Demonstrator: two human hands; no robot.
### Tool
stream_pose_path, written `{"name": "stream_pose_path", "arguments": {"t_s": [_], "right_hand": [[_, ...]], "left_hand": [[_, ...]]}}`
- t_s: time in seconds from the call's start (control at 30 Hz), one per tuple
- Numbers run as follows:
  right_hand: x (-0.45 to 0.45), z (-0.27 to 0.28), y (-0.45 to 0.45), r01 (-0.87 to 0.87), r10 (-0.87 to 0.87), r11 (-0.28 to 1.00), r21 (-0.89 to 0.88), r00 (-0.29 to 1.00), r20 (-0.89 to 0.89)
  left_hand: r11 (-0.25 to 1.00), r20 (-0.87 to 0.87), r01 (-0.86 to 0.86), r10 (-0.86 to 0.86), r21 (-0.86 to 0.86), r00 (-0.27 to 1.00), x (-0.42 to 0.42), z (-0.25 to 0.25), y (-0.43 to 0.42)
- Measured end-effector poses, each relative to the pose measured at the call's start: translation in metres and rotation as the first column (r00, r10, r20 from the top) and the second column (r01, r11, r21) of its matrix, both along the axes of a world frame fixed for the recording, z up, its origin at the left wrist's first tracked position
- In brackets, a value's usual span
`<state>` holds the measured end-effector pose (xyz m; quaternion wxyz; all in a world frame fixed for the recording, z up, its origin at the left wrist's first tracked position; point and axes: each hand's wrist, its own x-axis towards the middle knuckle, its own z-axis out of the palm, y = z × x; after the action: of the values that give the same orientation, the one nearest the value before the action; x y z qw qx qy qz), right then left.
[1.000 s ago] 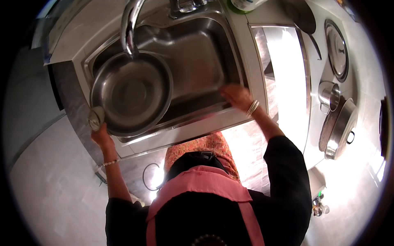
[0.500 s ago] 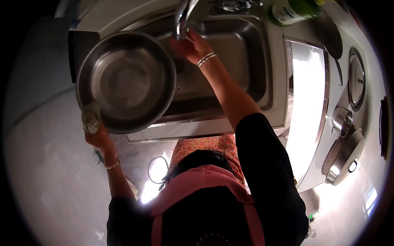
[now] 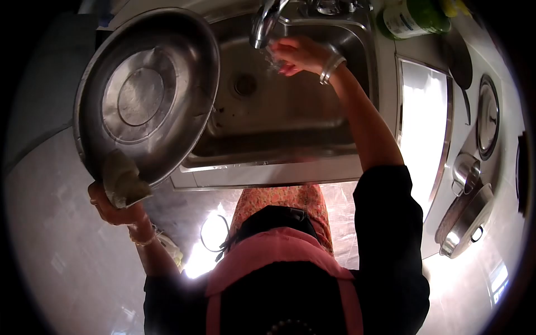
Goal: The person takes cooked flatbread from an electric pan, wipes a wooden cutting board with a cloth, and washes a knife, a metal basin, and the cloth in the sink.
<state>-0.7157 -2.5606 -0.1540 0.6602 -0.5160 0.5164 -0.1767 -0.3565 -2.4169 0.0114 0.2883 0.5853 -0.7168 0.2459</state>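
Observation:
My left hand grips a large round metal pan at its lower-left edge. A pale cloth is bunched between that hand and the pan. The pan is tilted, its inside facing me, beside and partly over the left of the sink. Under the tap, my right hand reaches into running water with its fingers stretched out and nothing visible in them. Drops splash around the fingertips.
Below the hands lies the steel sink, its drain in view. A green bottle lies behind on the right. Along the right counter are a lid, a small metal pot and a larger metal pan.
The pan has shifted left and up and is tilted more. My right hand has moved right, its fingers now in the water, and more of the sink shows.

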Motion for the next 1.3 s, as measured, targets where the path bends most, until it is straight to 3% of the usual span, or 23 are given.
{"name": "stream_pose_path", "arguments": {"t_s": [0.07, 0.13, 0.23, 0.33, 0.37, 0.43, 0.47, 0.57, 0.6, 0.63, 0.67, 0.7, 0.77, 0.83, 0.87, 0.93, 1.03, 1.07, 1.17, 1.2, 1.3], "right_hand": [[-0.014, -0.011, 0.004, -0.1, 0.014, 0.961, -0.256, 0.948, -0.317], [-0.019, -0.03, 0.023, -0.326, -0.056, 0.805, -0.496, 0.79, -0.61], [-0.004, -0.05, 0.047, -0.115, -0.043, 0.916, -0.384, 0.924, -0.381], [0.017, -0.043, 0.06, -0.162, 0.088, 0.96, -0.23, 0.95, -0.3], [0.026, -0.037, 0.066, -0.003, -0.006, 0.994, -0.106, 0.997, -0.079], [0.042, -0.027, 0.076, 0.213, -0.28, 0.949, 0.234, 0.909, 0.307], [0.048, -0.044, 0.075, 0.229, -0.328, 0.93, 0.287, 0.87, 0.369], [0.036, -0.05, 0.08, 0.267, -0.349, 0.898, 0.349, 0.916, 0.199], [0.029, -0.066, 0.083, 0.271, -0.316, 0.92, 0.281, 0.94, 0.127], [0.018, -0.08, 0.088, 0.322, -0.392, 0.891, 0.322, 0.902, 0.182], [0.006, -0.088, 0.095, 0.365, -0.466, 0.853, 0.374, 0.854, 0.23], [-0.015, -0.084, 0.098, 0.284, -0.32, 0.939, 0.196, 0.93, 0.182], [-0.035, -0.051, 0.092, 0.215, -0.214, 0.976, 0.037, 0.977, -0.012], [-0.041, -0.017, 0.086, 0.305, -0.28, 0.95, 0.067, 0.928, -0.247], [-0.045, -0.022, 0.084, 0.289, -0.297, 0.955, -0.074, 0.897, -0.328], [-0.05, -0.033, 0.08, 0.204, -0.351, 0.919, -0.338, 0.813, -0.464], [-0.04, -0.03, 0.08, 0.092, -0.465, 0.732, -0.675, 0.792, -0.396], [-0.039, -0.028, 0.081, 0.0, -0.422, 0.716, -0.698, 0.796, -0.433], [-0.04, -0.042, 0.084, -0.024, -0.484, 0.68, -0.733, 0.736, -0.473], [-0.03, -0.022, 0.081, 0.069, -0.486, 0.718, -0.693, 0.763, -0.427], [-0.005, 0.012, 0.069, 0.021, -0.455, 0.76, -0.649, 0.731, -0.509]], "left_hand": [[0.999, 0.085, 0.037, -0.036, -0.017, 0.996, -0.012, 0.004, -0.004], [0.997, 0.065, 0.079, -0.077, -0.02, 0.995, -0.012, 0.001, -0.007], [0.992, 0.074, 0.125, -0.124, -0.002, 0.99, -0.023, -0.001, -0.012], [0.996, 0.06, 0.084, -0.084, 0.004, 0.995, -0.033, -0.006, -0.022], [0.996, -0.006, 0.082, -0.082, 0.032, 0.997, -0.037, -0.01, -0.026], [0.993, -0.138, 0.08, -0.067, 0.087, 0.988, -0.045, -0.019, -0.03], [0.992, -0.189, 0.05, -0.028, 0.116, 0.982, -0.046, -0.028, -0.033], [0.964, -0.193, -0.119, 0.167, 0.239, 0.967, -0.02, -0.084, -0.032], [0.893, -0.445, -0.098, 0.311, 0.439, 0.84, -0.022, -0.095, -0.03], [0.798, -0.619, -0.005, 0.471, 0.602, 0.628, -0.026, -0.107, -0.031], [0.7, -0.645, 0.096, 0.584, 0.707, 0.494, -0.023, -0.12, -0.029], [0.593, -0.628, 0.217, 0.694, 0.776, 0.352, -0.022, -0.13, -0.029], [0.224, -0.319, 0.251, 0.832, 0.942, 0.454, -0.05, -0.13, -0.034], [0.288, -0.439, 0.491, 0.87, 0.822, 0.224, -0.046, -0.158, -0.021], [0.335, -0.477, 0.59, 0.874, 0.734, 0.098, -0.043, -0.171, -0.017], [0.386, -0.517, 0.587, 0.854, 0.711, 0.065, -0.047, -0.17, -0.014], [0.448, -0.541, 0.631, 0.839, 0.633, -0.053, -0.037, -0.163, -0.007], [0.465, -0.541, 0.653, 0.835, 0.597, -0.1, -0.031, -0.161, -0.005], [0.471, -0.48, 0.674, 0.856, 0.569, -0.192, 0.005, -0.163, -0.001], [0.543, -0.544, 0.655, 0.807, 0.526, -0.231, 0.003, -0.15, 0.002], [0.624, -0.522, 0.585, 0.772, 0.517, -0.362, 0.012, -0.142, 0.012]]}}
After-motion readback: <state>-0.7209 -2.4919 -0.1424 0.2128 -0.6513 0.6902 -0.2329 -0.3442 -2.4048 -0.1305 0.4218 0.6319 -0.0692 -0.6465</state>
